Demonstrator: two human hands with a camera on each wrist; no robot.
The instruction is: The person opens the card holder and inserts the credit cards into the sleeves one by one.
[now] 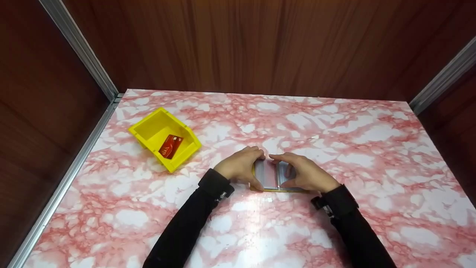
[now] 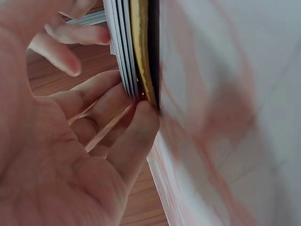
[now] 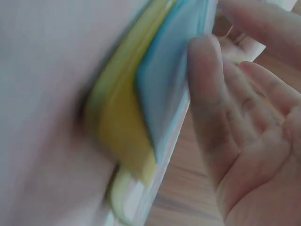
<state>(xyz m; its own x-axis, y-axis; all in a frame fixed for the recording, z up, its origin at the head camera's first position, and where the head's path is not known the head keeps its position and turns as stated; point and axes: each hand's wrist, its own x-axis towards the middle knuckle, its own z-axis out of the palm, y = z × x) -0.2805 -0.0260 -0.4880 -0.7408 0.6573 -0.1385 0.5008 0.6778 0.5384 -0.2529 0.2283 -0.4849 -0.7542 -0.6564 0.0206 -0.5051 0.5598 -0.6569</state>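
Note:
A yellow-covered card holder point(image 1: 266, 175) with clear plastic sleeves lies spread on the table between both hands. My left hand point(image 1: 240, 165) grips its left side, thumb at the near edge and fingers at the far edge. In the left wrist view, several sleeve layers point(image 2: 123, 47) fan above the yellow cover point(image 2: 142, 52), fingertips right at their edge. From the right, my right hand point(image 1: 308, 173) holds the right-hand sleeves between thumb and fingers. The right wrist view, blurred, has the thumb against the sleeves point(image 3: 164, 84), above the yellow cover point(image 3: 124, 127).
A yellow bin point(image 1: 154, 124) stands at the left of the table, with a red card point(image 1: 171, 146) inside. Dark wood-grain panels point(image 1: 253, 44) and metal frame rails point(image 1: 80, 48) bound the pink marbled table point(image 1: 357, 230).

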